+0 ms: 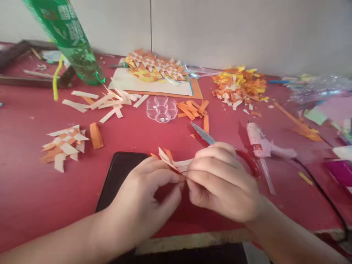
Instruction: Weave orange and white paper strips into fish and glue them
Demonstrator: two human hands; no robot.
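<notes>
- Fingertips of the left hand (145,190) and of the right hand (228,179) are pinching a small woven piece of cream and orange paper strips (173,163) at the centre of the frame; the right hand's other fingers are curling close together.
- Loose strip ends are sticking out of the piece; uneven pulling could be drawing them from the weave, and a hard pinch could be creasing them.
- Scissors with red handles (203,134) are lying just beyond the right hand, blades pointing to the upper left; a forward reach could be bringing the knuckles against an edge.
- One pink glue gun (258,143) is lying at right of centre, its dark cord trailing to the lower right; a snagging forearm could be dragging it. Whether it is heating cannot be told.
- One clear plastic flower-shaped tray (162,109), upper centre, is holding tiny pale bits.
- One green plastic bottle (74,47), upper left, is appearing tilted; its top is lying out of frame, its contents remaining unclear.
- One dark shallow-walled tray (24,81), far upper left, is enclosing a pale stick and scraps.
</notes>
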